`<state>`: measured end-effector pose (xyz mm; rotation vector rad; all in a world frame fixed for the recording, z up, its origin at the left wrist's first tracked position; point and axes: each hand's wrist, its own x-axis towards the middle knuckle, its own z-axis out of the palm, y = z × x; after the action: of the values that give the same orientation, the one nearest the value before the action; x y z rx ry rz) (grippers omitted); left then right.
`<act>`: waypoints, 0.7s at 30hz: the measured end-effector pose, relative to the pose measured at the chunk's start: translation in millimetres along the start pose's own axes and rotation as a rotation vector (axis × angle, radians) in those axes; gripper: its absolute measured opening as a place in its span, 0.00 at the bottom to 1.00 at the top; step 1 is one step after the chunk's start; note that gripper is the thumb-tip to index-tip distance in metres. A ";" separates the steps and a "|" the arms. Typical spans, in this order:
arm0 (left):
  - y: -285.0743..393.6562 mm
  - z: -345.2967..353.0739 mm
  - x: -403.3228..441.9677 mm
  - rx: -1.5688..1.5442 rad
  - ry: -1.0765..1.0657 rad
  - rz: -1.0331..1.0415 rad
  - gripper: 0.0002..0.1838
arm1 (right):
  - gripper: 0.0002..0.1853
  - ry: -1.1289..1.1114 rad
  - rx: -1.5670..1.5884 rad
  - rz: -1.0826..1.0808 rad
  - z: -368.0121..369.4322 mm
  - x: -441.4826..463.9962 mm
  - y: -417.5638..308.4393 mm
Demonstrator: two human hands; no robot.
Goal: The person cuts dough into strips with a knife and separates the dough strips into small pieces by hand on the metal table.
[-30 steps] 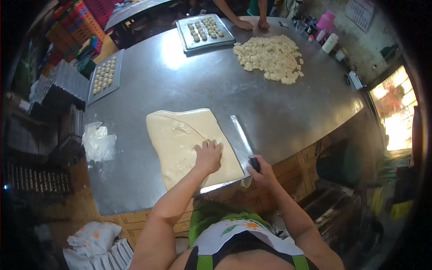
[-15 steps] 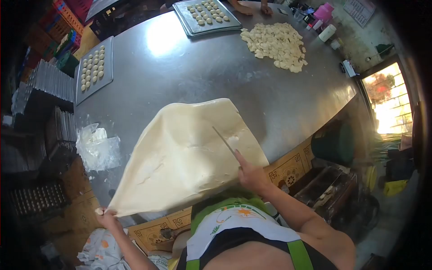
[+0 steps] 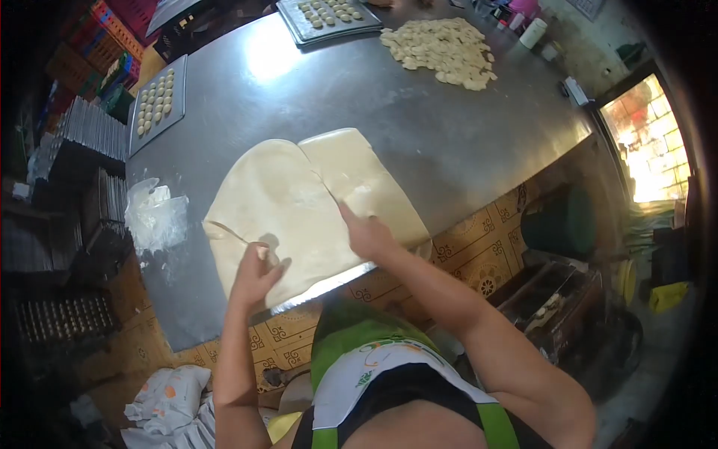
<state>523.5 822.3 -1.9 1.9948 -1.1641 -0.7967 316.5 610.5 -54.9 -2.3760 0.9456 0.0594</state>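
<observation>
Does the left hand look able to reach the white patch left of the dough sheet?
Probably yes: the left hand is at the left side of the dough sheet, and only its surface and bare metal tabletop seem to lie between hand and white patch.

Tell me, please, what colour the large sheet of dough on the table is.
The sheet of dough is pale cream, seen best in the head view.

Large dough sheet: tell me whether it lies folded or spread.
Folded, at least partly: across the dough sheet, an overlapping edge runs from the far side toward the right hand.
</observation>
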 end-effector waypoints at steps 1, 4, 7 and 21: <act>6.6 -3.9 -8.5 -0.020 0.053 -0.010 0.23 | 0.39 -0.013 0.021 0.001 3.6 -44.4 12.0; 5.0 -2.6 -31.8 -0.046 0.228 -0.007 0.22 | 0.41 -0.301 -0.061 0.131 -28.9 -165.2 13.3; -5.0 -8.7 -50.7 0.296 0.444 -0.179 0.16 | 0.41 -0.425 -0.162 0.016 -35.6 -240.6 51.7; -50.1 -15.9 -44.2 0.137 0.287 -0.331 0.12 | 0.38 0.062 -0.091 0.048 -31.7 163.6 -29.4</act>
<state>541.6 884.1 -25.6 2.3618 -0.7508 -0.5723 452.6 510.0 -53.7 -2.4511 1.0497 0.0482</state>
